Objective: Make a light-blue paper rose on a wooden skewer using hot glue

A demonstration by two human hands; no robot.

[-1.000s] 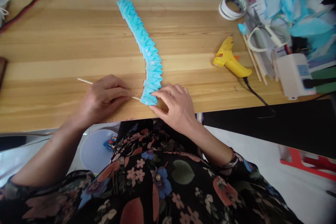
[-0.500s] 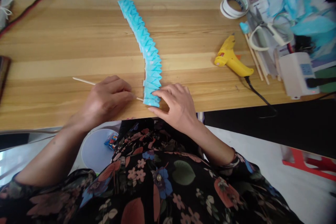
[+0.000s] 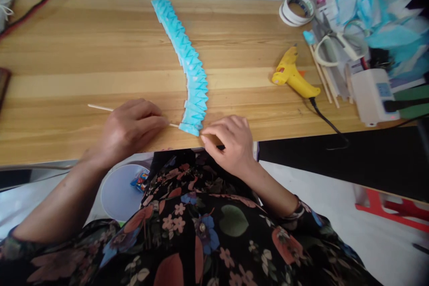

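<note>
A long strip of light blue pleated paper (image 3: 194, 78) curves over the wooden table, from near its back edge down to my hands. My left hand (image 3: 137, 123) is closed around a thin wooden stick (image 3: 99, 107), which sticks out to the left. The stick's other end runs to the strip's near end, where the paper is folded around it. Thumb and forefinger of my right hand (image 3: 231, 140) pinch at the right corner of that folded end. My fingers partly hide what they grip there.
To the right lies a yellow glue gun (image 3: 295, 73) with a black cord. Beyond are tape rolls (image 3: 296, 9), scissors (image 3: 335, 47), sticks, a white box (image 3: 370, 96) and crumpled blue paper (image 3: 395, 31). Several sticks lean on the wall. A bin (image 3: 120, 192) stands below the table's front edge.
My right hand has shifted from lying over the strip's near end to pinching its right corner. The near end has turned slightly and moved left, along with the stick and my left hand.
</note>
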